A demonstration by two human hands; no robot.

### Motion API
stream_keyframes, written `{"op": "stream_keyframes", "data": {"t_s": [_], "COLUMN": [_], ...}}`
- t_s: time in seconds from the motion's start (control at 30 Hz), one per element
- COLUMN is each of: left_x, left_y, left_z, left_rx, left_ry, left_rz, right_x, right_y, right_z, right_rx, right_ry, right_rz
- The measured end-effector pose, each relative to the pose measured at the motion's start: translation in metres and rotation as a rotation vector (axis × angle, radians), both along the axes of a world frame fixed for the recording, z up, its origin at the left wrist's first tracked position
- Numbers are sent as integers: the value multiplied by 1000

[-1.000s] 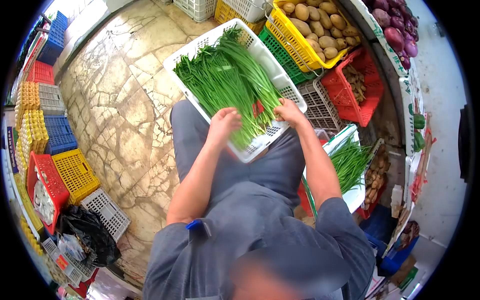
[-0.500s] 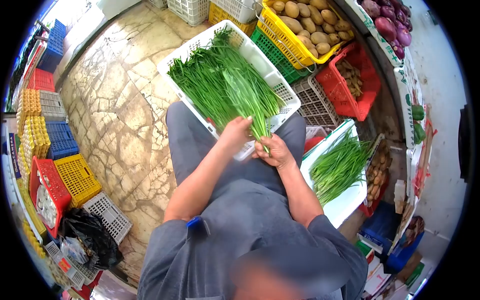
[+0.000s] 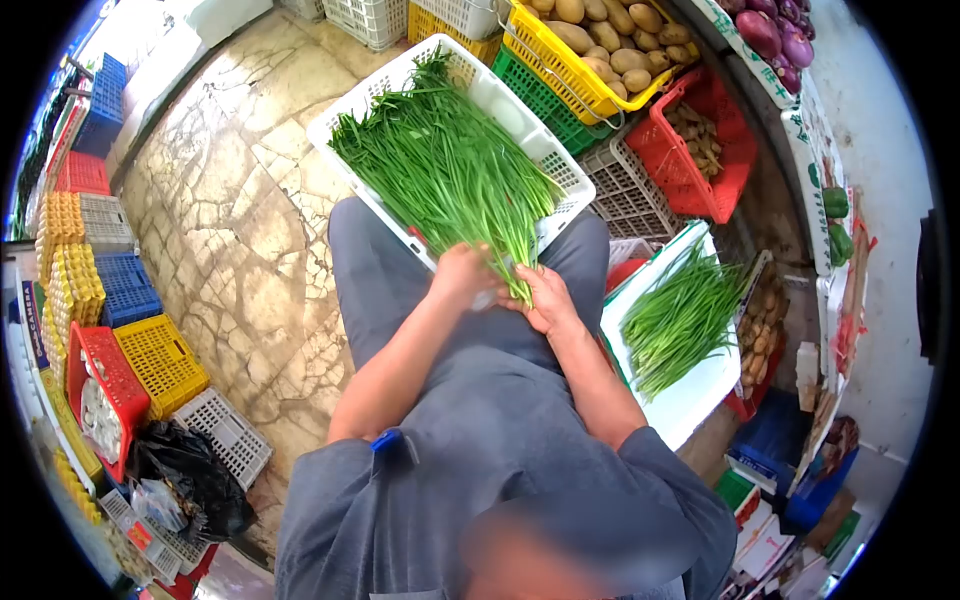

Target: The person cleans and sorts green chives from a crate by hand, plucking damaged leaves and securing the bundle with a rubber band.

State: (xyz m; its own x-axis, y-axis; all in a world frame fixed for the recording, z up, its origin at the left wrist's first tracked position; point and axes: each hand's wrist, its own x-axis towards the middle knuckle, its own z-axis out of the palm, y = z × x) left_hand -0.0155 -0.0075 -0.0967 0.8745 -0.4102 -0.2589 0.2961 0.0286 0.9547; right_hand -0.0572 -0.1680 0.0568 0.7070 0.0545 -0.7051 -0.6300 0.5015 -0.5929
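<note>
The right hand (image 3: 547,300) pinches the pale lower ends of a bunch of long green stalks (image 3: 515,240), thumb laid over the stems. The left hand (image 3: 463,277) is curled just to the left of those ends, its fingers blurred; whether it grips any stalks, I cannot tell. The bunch leans across the near right part of a white basket (image 3: 508,105), which rests on the person's thighs (image 3: 368,280), and its leafy tops merge with the heap of stalks (image 3: 430,160) lying inside.

The step in hand looks like picking through or evening up the bunch at its stem ends. The next move seems to call for a steady right-hand pinch, with the left hand free to work on single stalks without dragging up neighbours from the heap.

By count, there is one bunch in the fingers, one heap in the basket and one separate pile (image 3: 685,320) on one white tray (image 3: 670,420) to the right. Single stalks overlap too much to number. On the far right stand one yellow crate (image 3: 540,58) of potatoes (image 3: 630,60), one green crate (image 3: 540,100) below it and one red crate (image 3: 680,175) of knobbly roots (image 3: 695,140); two green vegetables (image 3: 836,202) sit farther right.
</note>
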Motion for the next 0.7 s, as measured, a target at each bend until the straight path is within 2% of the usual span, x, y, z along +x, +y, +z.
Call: {"op": "stream_keyframes", "data": {"t_s": [0.03,0.07,0.13,0.17,0.23,0.27,0.3,0.37,0.4,0.43,0.47,0.5,0.53,0.7], "left_x": [1,3,-1,-1,2,7,11,9,6,3,0,0,1,11], "left_y": [2,3,4,4,5,6,7,7,6,4,2,1,1,8], "left_z": [18,6,-8,-15,12,66,98,78,62,38,10,9,20,91], "left_rx": [-57,41,76,15,-222,-398,-574,-663,-706,-427,-149,-64,23,-585], "left_ry": [114,-14,-99,-64,255,541,827,794,777,420,65,-17,-99,747], "left_rz": [26,10,16,38,163,264,364,335,317,247,171,147,128,357], "right_x": [0,0,-1,-5,-8,-5,-2,0,-2,-1,-1,-1,-1,3], "right_y": [-4,-10,-32,-38,-43,-32,-26,-17,-14,-2,6,12,15,14], "right_z": [-6,-20,-35,-42,-55,-15,10,35,23,43,40,36,33,10], "right_rx": [-81,-165,-256,-548,-1127,-1208,-1211,-1214,-1115,-1215,-1315,-1415,-1370,-1213], "right_ry": [-42,-83,-88,-210,-465,-452,-475,-515,-521,-643,-654,-663,-638,-527], "right_rz": [22,47,141,138,130,132,158,209,221,360,449,539,520,425]}}
